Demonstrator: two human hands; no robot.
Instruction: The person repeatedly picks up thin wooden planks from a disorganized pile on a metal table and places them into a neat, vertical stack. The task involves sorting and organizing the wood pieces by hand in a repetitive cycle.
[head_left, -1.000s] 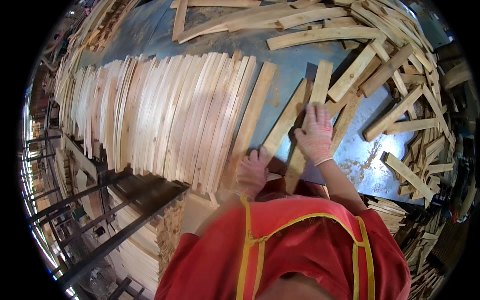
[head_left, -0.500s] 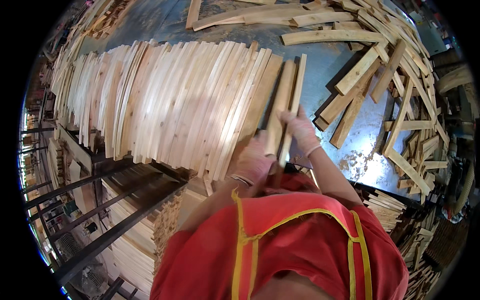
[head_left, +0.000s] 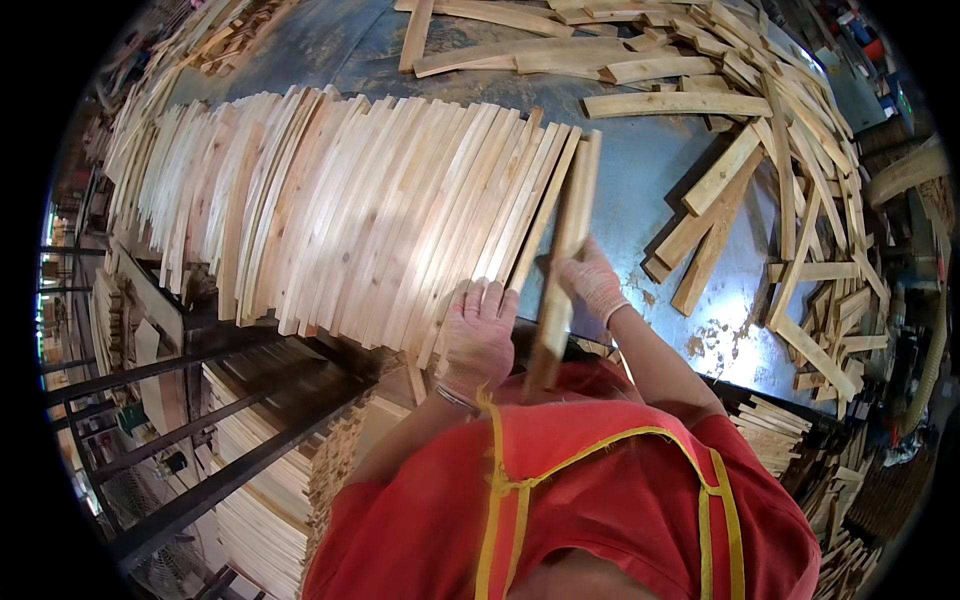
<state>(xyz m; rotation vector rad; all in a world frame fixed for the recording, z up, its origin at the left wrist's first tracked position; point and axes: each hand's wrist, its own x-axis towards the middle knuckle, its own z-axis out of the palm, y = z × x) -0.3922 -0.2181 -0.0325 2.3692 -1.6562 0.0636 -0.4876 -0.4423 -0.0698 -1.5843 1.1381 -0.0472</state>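
A long row of pale wooden strips [head_left: 380,210] lies side by side across the left and middle of the metal table. My gloved left hand [head_left: 480,335] rests on the near ends of the strips at the row's right side, its fingers stretched out. My right hand [head_left: 592,282], also gloved, is closed round the right side of a wooden board [head_left: 567,240], whose near end reaches toward my red apron. A narrow gap separates this board from the last strip of the row. The thumb and part of the right fingers are hard to make out.
A loose heap of wooden offcuts [head_left: 800,150] spreads over the far and right side of the metal table [head_left: 640,180]. Several short pieces [head_left: 715,215] lie right of my right hand. Dark metal rails [head_left: 240,450] and stacked timber [head_left: 265,515] stand at the lower left.
My left hand has moved left onto the strips and opened out. One narrow strip now lies against the row's right end. The right hand holds the board, turned slightly.
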